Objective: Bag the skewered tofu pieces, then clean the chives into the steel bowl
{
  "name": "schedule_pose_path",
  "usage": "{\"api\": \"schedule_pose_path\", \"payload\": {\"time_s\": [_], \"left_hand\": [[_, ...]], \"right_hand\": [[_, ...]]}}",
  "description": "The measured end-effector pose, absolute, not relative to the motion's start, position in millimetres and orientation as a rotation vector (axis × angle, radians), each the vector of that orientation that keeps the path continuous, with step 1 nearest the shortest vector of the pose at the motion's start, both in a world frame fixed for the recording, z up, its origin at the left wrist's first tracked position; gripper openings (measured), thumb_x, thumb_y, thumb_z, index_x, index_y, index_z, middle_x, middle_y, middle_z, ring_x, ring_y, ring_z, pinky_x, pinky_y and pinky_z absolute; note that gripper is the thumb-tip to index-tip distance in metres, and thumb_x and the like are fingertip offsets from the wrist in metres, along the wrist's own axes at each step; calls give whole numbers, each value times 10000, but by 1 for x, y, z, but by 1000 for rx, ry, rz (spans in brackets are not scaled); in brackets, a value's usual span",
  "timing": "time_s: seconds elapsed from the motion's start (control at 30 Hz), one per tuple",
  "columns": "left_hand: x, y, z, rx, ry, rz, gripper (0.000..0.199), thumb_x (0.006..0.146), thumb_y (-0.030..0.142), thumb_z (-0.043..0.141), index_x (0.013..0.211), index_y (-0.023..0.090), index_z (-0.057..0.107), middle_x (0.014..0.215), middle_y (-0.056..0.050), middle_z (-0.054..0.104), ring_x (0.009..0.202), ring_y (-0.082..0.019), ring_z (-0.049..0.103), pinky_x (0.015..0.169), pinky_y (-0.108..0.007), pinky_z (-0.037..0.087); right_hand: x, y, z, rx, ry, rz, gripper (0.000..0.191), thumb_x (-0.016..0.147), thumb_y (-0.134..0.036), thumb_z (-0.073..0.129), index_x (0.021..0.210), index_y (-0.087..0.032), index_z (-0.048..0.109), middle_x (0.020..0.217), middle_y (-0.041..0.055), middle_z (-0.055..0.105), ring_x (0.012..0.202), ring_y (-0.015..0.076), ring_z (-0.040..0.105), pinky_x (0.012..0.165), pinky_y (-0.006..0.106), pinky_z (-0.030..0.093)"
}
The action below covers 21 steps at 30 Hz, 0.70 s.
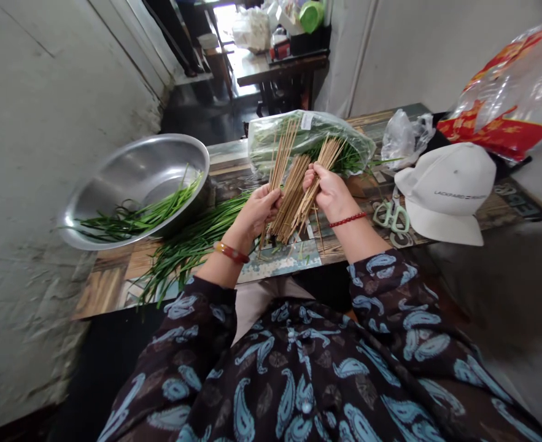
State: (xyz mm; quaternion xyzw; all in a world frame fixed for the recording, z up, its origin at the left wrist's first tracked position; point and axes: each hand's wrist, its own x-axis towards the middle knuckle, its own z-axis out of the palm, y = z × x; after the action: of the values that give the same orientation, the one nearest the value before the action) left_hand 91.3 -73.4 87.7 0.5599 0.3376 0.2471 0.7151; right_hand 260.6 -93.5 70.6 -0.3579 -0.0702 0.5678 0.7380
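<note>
My left hand (pixel 262 210) is closed round a small bunch of thin wooden skewers (pixel 285 150), which stand tilted with their upper ends fanned out. A thicker bundle of skewers (pixel 326 156) is gripped in my right hand (pixel 328 189). Between the two hands, a further pile of skewers (pixel 293 199) lies on the table. Long green chives (pixel 197 230) are spread on the tabletop beside my left hand and hang over the front edge. Behind the hands rests a clear plastic bag (pixel 271 138) with more greens inside.
A wide steel basin (pixel 160 156) with some chives stands at the left of the patterned table (pixel 107 270). To the right are green-handled scissors (pixel 393 216), a white cap (pixel 450 190), a crumpled plastic bag (pixel 402 138) and a red-printed bag (pixel 496 123). A second table (pixel 271 70) stands farther back.
</note>
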Motion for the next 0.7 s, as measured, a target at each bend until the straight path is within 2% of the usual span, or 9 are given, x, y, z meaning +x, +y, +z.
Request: {"api": "schedule_pose_path", "payload": {"time_s": [0.1, 0.23, 0.33, 0.43, 0.6, 0.7], "left_hand": [[74, -79, 89, 1262, 818, 665, 234, 871, 330, 609, 756, 189, 462, 600, 67, 455, 397, -23, 289, 363, -152, 169], [27, -104, 85, 1233, 960, 1046, 230, 882, 363, 588, 779, 197, 468, 672, 54, 504, 455, -37, 372, 396, -144, 264], [5, -131, 79, 1159, 1006, 1241, 207, 901, 401, 566, 854, 212, 496, 814, 13, 607, 597, -69, 526, 514, -157, 423], [6, -141, 73, 1118, 1023, 1333, 196, 926, 420, 517, 920, 224, 495, 986, -35, 654, 797, -120, 629, 693, -236, 535], [28, -123, 70, 1122, 1071, 1478, 180, 977, 390, 403, 952, 222, 462, 1049, -53, 658, 870, -125, 650, 797, -264, 532], [36, -116, 68, 1165, 1072, 1506, 171, 996, 341, 356, 951, 213, 460, 1032, -53, 663, 869, -117, 647, 838, -262, 519]], "right_hand": [[253, -85, 76, -734, -120, 1164, 303, 1016, -177, 429, 714, -196, 456, 528, -87, 427, 419, 29, 399, 424, 114, 402], [234, -76, 76, -732, -109, 1065, 310, 994, -234, 495, 693, -209, 422, 528, -90, 419, 427, 36, 407, 443, 127, 421], [214, -72, 73, -797, -108, 1019, 307, 973, -285, 530, 696, -219, 414, 544, -88, 426, 444, 47, 438, 479, 142, 453], [190, -72, 70, -833, -101, 1002, 292, 986, -286, 476, 704, -226, 429, 555, -74, 449, 471, 67, 482, 522, 171, 491], [150, -79, 69, -739, -102, 1076, 297, 973, -243, 465, 678, -228, 436, 576, -60, 485, 530, 84, 524, 642, 228, 551], [137, -82, 72, -766, -164, 1073, 302, 972, -288, 481, 681, -228, 429, 590, -57, 485, 546, 84, 526, 660, 229, 548]]}}
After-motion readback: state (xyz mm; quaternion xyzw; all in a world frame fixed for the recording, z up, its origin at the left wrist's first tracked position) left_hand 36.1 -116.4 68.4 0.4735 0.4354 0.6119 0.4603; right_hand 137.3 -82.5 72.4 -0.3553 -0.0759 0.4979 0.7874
